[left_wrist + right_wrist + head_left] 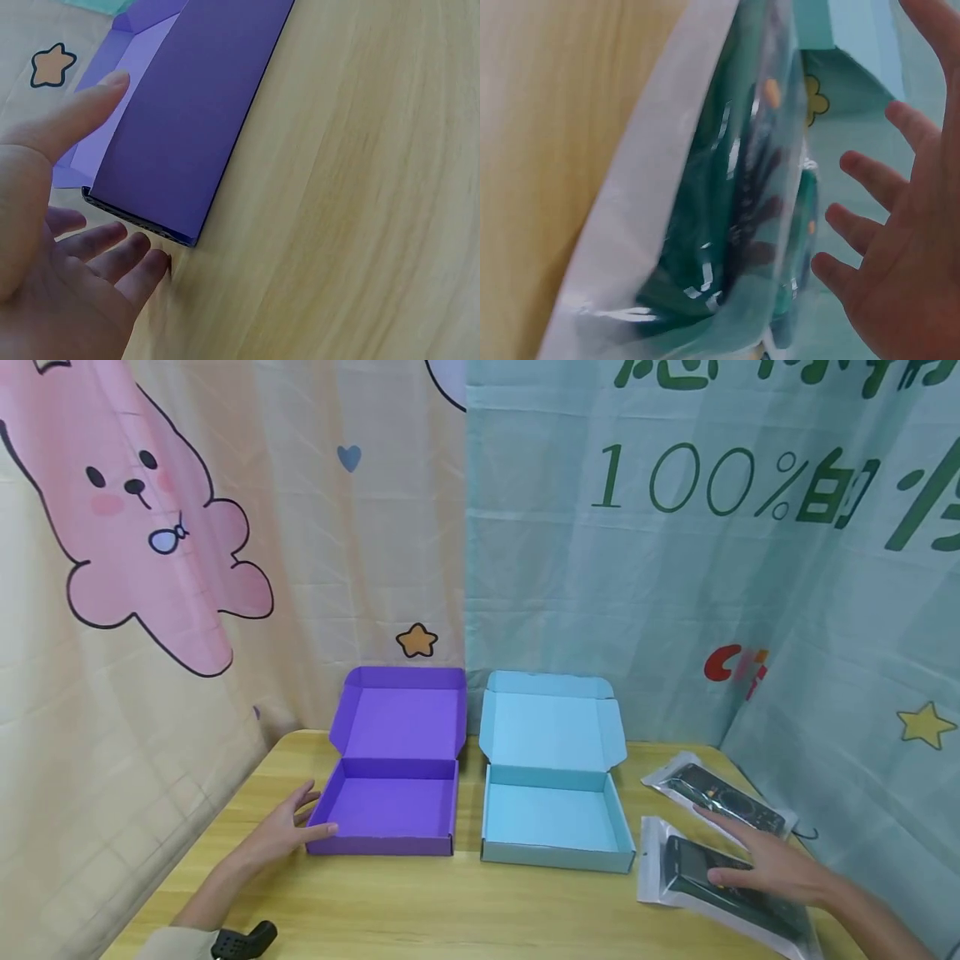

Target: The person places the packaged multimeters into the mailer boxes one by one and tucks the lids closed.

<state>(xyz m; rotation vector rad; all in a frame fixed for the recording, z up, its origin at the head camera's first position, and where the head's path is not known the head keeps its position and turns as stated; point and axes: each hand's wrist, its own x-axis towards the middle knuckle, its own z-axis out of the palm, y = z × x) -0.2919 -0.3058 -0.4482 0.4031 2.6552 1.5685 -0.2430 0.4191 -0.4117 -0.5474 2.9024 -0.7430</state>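
An open purple cardboard box [382, 846] stands on the table with its lid raised. My left hand [281, 835] is at its front left corner, thumb over the wall and fingers outside. In the left wrist view those fingers [139, 274] look relaxed, not curled round the box. To the right, my right hand [780, 864] spreads its fingers over two dark handheld devices in clear plastic bags, a nearer one [686, 870] and a farther one [712, 789]. The right wrist view shows spread fingers [874, 176] beside the bags, gripping nothing; I cannot tell whether they touch.
Beside the purple box stands an open light blue box [555, 853], lid also up. Both are on a wooden table [450, 910] against printed curtains [540, 568]. A black band [243, 941] is at my left wrist. A thin dark wire [807, 835] shows by the farther bag.
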